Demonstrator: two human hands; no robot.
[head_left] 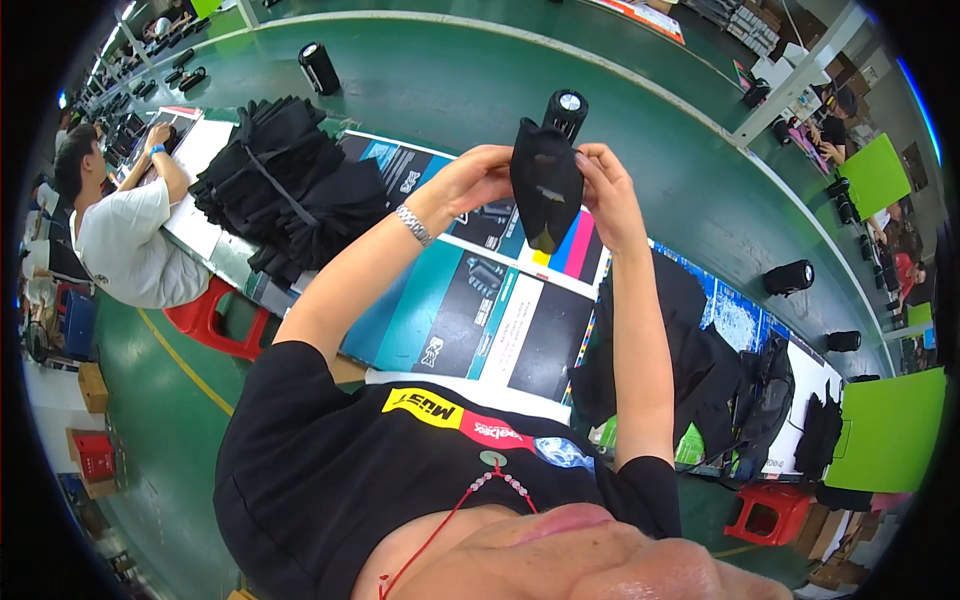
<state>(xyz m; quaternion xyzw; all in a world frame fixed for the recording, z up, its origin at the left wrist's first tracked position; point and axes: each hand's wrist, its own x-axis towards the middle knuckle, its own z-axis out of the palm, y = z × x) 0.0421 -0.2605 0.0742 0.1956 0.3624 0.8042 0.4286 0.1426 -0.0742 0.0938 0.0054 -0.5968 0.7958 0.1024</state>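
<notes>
A black cloth pouch hangs spread between my two hands above the table. At its left side, the fingers of my left hand are closed on the fabric. My right hand pinches the upper right edge of the same pouch. Just beyond the cloth stands a black cylindrical speaker, its lower part partly hidden by the pouch and my fingers. A bundle of black pouches tied with a strip lies to my left, and a loose pile of black cloth spreads to my right.
Printed sheets cover the table before me. Beyond runs a green conveyor belt carrying a black speaker at left and others at right. A person in white sits at left; red stools stand beside the table.
</notes>
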